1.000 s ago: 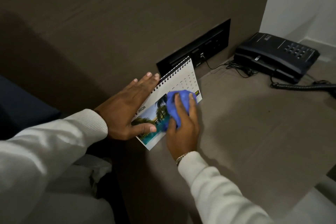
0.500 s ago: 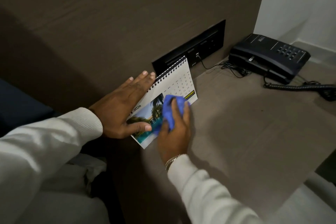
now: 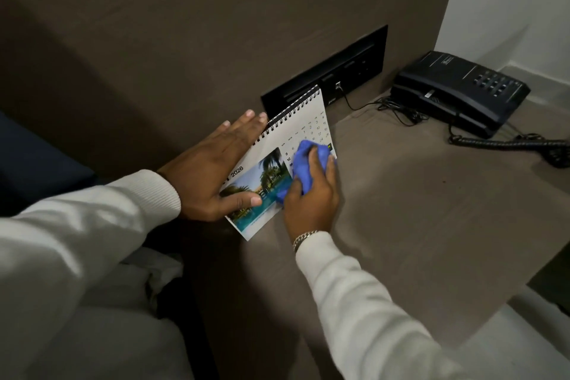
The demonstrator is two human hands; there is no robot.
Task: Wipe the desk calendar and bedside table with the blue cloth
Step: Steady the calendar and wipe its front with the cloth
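A white spiral-bound desk calendar [image 3: 303, 120] with a palm-and-pool photo stands tilted on the grey-brown bedside table [image 3: 416, 225], close to the wall. My left hand [image 3: 212, 170] holds its left side, fingers behind the spiral edge and thumb across the photo. My right hand [image 3: 311, 194] presses a bunched blue cloth [image 3: 303, 160] against the lower right of the calendar's face, over part of the date grid. The cloth hides some of the numbers.
A black telephone [image 3: 459, 89] with a coiled cord [image 3: 505, 143] sits at the table's far right corner. A black socket panel [image 3: 345, 74] is set in the brown wall behind the calendar, with a thin cable plugged in. White bedding lies at lower left.
My right hand has slid the blue cloth back toward the right side of the calendar face, after moving it left over the photo half a second ago. My left hand keeps its hold.
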